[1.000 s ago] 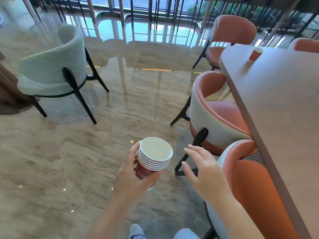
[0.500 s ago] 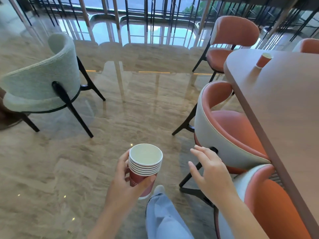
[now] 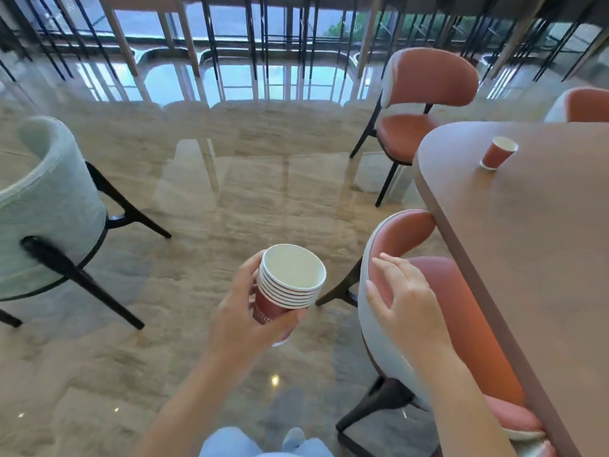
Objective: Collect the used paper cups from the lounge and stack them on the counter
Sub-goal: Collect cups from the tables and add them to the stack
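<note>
Down low in the middle of the view, the left hand (image 3: pixel 245 319) holds a stack of paper cups (image 3: pixel 286 290). Its fingers and thumb wrap around the red side of the bottom cup. The cups sit one inside the other, and their white rims show in a neat pile. The stack tips a little to the right, and the top cup looks empty inside.

Just to the right, the right hand (image 3: pixel 403 303) is open. Its fingers are spread a bit and point up and to the left. It holds nothing. It is in front of the curved back of an orange chair (image 3: pixel 461 311), at its top edge, but I cannot tell if it touches the chair.

That chair is pushed in close to a big brown table (image 3: pixel 534 245) on the right side. Far up on the table stands one more red paper cup (image 3: pixel 498 152). It stands all by itself near the rounded end of the table, well away from both hands.

Another orange chair (image 3: pixel 418 103) stands past the end of the table, and part of a third one (image 3: pixel 583 105) peeks in at the right edge. A pale green chair (image 3: pixel 49 206) with black legs stands on the left side. It is well apart from the others.

A shiny stone floor (image 3: pixel 230 199) lies under everything, and it shows the light from the tall windows (image 3: pixel 237 47) at the back. Light blue trouser legs (image 3: pixel 237 445) show at the very bottom.
</note>
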A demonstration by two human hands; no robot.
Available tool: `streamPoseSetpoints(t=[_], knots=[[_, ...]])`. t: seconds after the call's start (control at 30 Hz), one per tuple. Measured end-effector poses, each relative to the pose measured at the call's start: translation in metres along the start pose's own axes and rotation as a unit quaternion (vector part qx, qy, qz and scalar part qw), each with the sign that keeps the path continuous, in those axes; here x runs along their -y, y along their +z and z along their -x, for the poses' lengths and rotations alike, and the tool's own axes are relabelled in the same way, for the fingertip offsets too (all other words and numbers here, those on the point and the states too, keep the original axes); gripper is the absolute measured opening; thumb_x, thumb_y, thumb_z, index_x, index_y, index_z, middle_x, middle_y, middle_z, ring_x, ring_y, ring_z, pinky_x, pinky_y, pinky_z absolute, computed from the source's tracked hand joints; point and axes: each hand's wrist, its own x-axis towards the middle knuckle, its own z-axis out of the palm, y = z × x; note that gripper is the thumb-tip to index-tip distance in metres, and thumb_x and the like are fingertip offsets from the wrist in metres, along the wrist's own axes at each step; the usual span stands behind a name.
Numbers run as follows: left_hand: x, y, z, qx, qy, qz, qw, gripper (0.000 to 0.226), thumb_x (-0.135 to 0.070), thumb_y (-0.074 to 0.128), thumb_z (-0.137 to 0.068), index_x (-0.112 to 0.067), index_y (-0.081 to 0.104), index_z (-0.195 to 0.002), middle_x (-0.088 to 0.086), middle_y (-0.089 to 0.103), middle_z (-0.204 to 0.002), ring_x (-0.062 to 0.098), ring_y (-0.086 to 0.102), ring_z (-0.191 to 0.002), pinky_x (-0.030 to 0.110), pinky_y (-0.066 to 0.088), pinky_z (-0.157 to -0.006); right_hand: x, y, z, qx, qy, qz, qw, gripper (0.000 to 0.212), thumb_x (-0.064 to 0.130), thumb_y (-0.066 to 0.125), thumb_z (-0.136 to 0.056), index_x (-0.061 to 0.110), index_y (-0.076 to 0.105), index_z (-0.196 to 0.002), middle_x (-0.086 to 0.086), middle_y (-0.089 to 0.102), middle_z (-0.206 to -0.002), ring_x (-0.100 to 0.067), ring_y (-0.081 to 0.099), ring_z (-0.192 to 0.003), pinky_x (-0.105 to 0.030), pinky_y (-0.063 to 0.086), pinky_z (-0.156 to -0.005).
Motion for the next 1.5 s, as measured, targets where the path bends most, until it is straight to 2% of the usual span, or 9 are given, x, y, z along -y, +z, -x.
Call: streamPoseSetpoints(t=[0.13, 0.47, 0.67, 0.77, 0.93, 1.07, 1.13, 1.4, 1.5], knots=[[0.007, 0.011, -0.050, 0.016, -0.003, 0.009, 1.000, 0.078, -0.052, 0.075, -0.044, -0.053, 0.044, -0.115, -0.022, 0.063, -0.109, -0.004, 0.059, -0.099, 0.012, 0.046, -0.080, -0.001, 0.017, -0.049, 0.006, 0.004, -0.005, 1.000, 0.036, 0.015, 0.064, -0.083, 0.007, 0.059, -0.118, -0.010, 0.059, -0.123, -0.024, 0.051, -0.117, -0.032, 0.033, -0.102], [0.043, -0.029, -0.253, 0.051, -0.033, 0.044, 0.997, 0.074, -0.045, 0.078, -0.043, -0.067, 0.044, -0.105, -0.031, 0.062, -0.104, -0.005, 0.061, -0.094, 0.006, 0.045, -0.072, 0.016, 0.079, -0.215, 0.017, 0.067, 0.024, 0.997, 0.038, 0.017, 0.062, -0.084, 0.007, 0.057, -0.120, -0.008, 0.056, -0.127, -0.024, 0.047, -0.122, -0.034, 0.032, -0.106], [0.035, -0.064, -0.403, 0.067, -0.028, 0.034, 0.997, 0.079, -0.052, 0.079, -0.040, -0.064, 0.043, -0.109, -0.024, 0.065, -0.103, -0.007, 0.062, -0.088, 0.016, 0.047, -0.073, 0.063, 0.098, -0.349, -0.031, 0.065, 0.027, 0.997, 0.036, 0.016, 0.063, -0.083, 0.006, 0.059, -0.118, -0.009, 0.058, -0.124, -0.023, 0.050, -0.119, -0.036, 0.033, -0.103], [0.029, -0.059, -0.460, 0.083, 0.009, 0.027, 0.996, 0.082, -0.035, 0.089, -0.049, -0.065, 0.041, -0.108, -0.026, 0.063, -0.102, -0.010, 0.061, -0.086, 0.008, 0.046, -0.070, 0.069, 0.101, -0.390, -0.048, 0.079, 0.017, 0.996, 0.036, 0.016, 0.062, -0.084, 0.007, 0.059, -0.119, -0.009, 0.058, -0.124, -0.021, 0.049, -0.120, -0.040, 0.036, -0.104], [0.031, -0.027, -0.503, 0.180, 0.022, 0.030, 0.983, 0.084, -0.014, 0.085, -0.060, -0.068, 0.041, -0.106, -0.036, 0.061, -0.099, -0.010, 0.060, -0.089, 0.002, 0.044, -0.063, 0.041, 0.106, -0.419, -0.044, 0.150, 0.035, 0.987, 0.037, 0.018, 0.059, -0.086, 0.010, 0.056, -0.122, -0.006, 0.055, -0.128, -0.020, 0.045, -0.123, -0.035, 0.030, -0.106], [0.040, 0.003, -0.535, 0.237, -0.001, 0.033, 0.971, 0.080, -0.015, 0.086, -0.058, -0.043, 0.046, -0.122, -0.030, 0.062, -0.106, -0.008, 0.060, -0.095, 0.003, 0.043, -0.070, 0.007, 0.110, -0.454, -0.040, 0.194, 0.047, 0.979, 0.038, 0.020, 0.057, -0.087, 0.012, 0.055, -0.124, -0.004, 0.053, -0.130, -0.019, 0.043, -0.125, -0.037, 0.031, -0.108], [0.042, 0.018, -0.559, 0.244, -0.018, 0.035, 0.969, 0.080, -0.008, 0.086, -0.058, -0.044, 0.048, -0.119, -0.027, 0.064, -0.103, -0.004, 0.063, -0.089, 0.005, 0.045, -0.065, -0.012, 0.111, -0.477, -0.047, 0.202, 0.047, 0.977, 0.038, 0.021, 0.057, -0.087, 0.012, 0.055, -0.124, -0.004, 0.053, -0.130, -0.019, 0.043, -0.124, -0.036, 0.032, -0.107], [-0.001, 0.100, -0.697, 0.266, 0.010, -0.020, 0.964, 0.074, -0.036, 0.079, -0.052, -0.058, 0.043, -0.113, -0.031, 0.063, -0.100, -0.005, 0.062, -0.089, 0.003, 0.043, -0.067, -0.092, 0.091, -0.586, -0.106, 0.227, 0.015, 0.968, 0.036, 0.017, 0.060, -0.085, 0.009, 0.058, -0.120, -0.008, 0.057, -0.125, -0.023, 0.049, -0.118, -0.038, 0.038, -0.102], [-0.023, 0.141, -0.741, 0.287, 0.044, -0.027, 0.956, 0.079, -0.033, 0.085, -0.054, -0.061, 0.042, -0.114, -0.032, 0.062, -0.103, -0.007, 0.060, -0.093, 0.002, 0.043, -0.067, -0.129, 0.071, -0.615, -0.130, 0.251, 0.020, 0.959, 0.035, 0.017, 0.061, -0.085, 0.009, 0.058, -0.119, -0.007, 0.057, -0.125, -0.023, 0.048, -0.119, -0.034, 0.037, -0.099]])
